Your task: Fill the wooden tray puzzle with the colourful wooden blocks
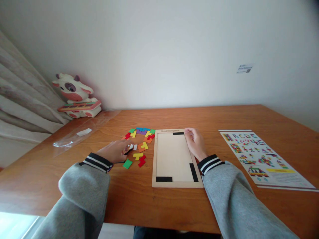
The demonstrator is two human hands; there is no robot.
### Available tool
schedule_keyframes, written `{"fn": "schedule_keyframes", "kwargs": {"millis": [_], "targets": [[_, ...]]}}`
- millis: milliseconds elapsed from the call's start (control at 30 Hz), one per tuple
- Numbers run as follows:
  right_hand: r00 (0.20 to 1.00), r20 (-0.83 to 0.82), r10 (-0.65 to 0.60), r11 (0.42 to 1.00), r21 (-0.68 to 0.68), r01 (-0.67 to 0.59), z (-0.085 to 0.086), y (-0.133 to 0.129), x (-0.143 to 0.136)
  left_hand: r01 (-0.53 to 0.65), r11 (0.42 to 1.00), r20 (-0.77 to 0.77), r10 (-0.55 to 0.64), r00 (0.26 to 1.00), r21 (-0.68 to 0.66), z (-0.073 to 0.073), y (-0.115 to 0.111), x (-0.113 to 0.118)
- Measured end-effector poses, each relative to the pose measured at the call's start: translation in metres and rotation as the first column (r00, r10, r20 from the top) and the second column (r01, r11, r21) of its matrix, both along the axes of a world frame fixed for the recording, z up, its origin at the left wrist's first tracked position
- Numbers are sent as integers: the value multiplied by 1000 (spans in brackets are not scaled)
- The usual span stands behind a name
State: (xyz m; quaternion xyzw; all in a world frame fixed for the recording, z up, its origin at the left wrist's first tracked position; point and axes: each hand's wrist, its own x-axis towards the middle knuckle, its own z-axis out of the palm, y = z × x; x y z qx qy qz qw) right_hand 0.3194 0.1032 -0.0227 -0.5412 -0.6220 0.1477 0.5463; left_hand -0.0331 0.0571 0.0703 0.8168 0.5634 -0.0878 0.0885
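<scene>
A light wooden puzzle board [171,156] with a raised rim lies flat on the table. Three black strips rest inside it: one at the top right [178,133], one at the lower right [193,172] and one at the bottom left [163,179]. My right hand [196,144] is closed on the board's upper right edge, its fingers curled at the rim. To the left, my left hand [114,151] reaches over loose pieces, its fingers closed on a black puzzle piece [128,151]. Beside it lie a green square [127,164], a yellow T piece [137,156] and a red piece [142,161].
Several colored pieces [141,131] lie together left of the board. A printed pattern sheet [264,159] is at the right. At the back left stand a toy cow with a keyboard [77,96] and a clear plastic bag [72,139]. The table's front edge is near me.
</scene>
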Motion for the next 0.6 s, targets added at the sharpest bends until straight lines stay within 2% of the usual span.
{"fn": "schedule_keyframes", "kwargs": {"millis": [167,267,333,400,500,600], "targets": [[1000,1,0,1000,-7,0,-2,1,0,5,1000,7,-5,1000,11,6,-1,2],[1000,-1,4,1000,-11,-4,-3,2,0,1,993,-4,-1,1000,115,12,-1,11],[1000,6,-2,1000,-15,2,-3,2,0,49,974,50,-61,997,221,11,2,24],[1000,11,-14,1000,-18,14,-2,2,0,132,936,149,-189,970,326,4,9,44],[999,6,-39,999,-14,39,-2,2,1,204,871,298,-360,884,447,-17,22,80],[999,13,-51,999,2,51,-3,3,2,207,865,420,-415,807,458,-42,35,109]]}}
